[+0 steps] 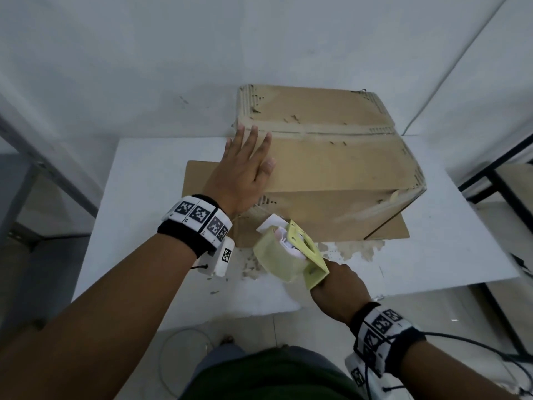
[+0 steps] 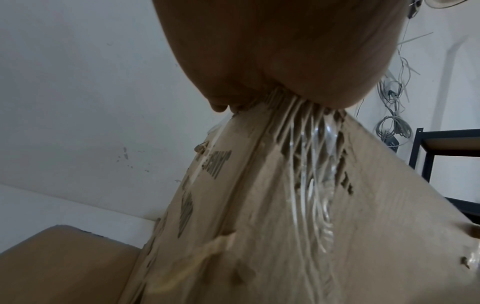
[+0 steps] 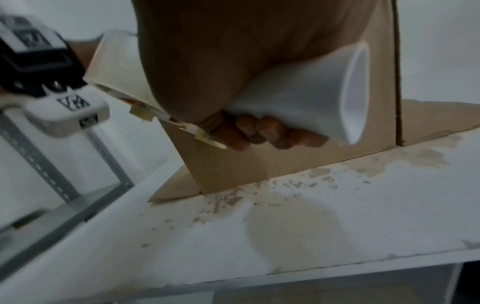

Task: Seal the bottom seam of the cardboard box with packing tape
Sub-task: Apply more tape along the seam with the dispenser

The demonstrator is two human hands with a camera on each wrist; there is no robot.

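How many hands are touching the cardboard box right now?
1. The left hand lies flat, fingers straight, on the cardboard box at its near left top edge. The right hand is off the box, holding the tape dispenser in front of it.

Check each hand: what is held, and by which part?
Right hand grips the tape dispenser by its white handle. Left hand holds nothing; it lies flat on the cardboard box.

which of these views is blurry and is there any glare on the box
Head view: mostly sharp, dim even light, wide-angle bending of the table edges. Left wrist view: glare streaks on the clear tape along the cardboard box seam; the left hand is a dark close-up. Right wrist view: motion blur, worst at its left edge.
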